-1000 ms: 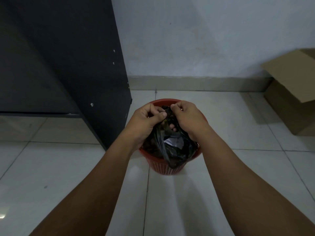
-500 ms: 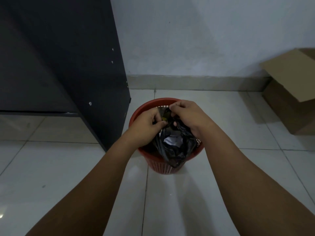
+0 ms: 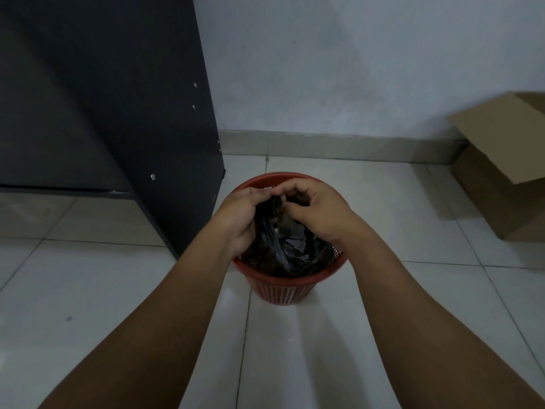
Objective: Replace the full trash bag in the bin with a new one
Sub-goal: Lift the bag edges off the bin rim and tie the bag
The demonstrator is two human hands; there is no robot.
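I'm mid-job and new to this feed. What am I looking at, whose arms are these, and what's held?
No machine here: a person's two bare arms, seen from one wide camera on their head, looking forward and down. On the tiled floor stands a red mesh bin beside a dark cabinet; a cardboard box sits off to the right. Inside the bin is a full black trash bag. The left hand and right hand both have a grip on its gathered top.
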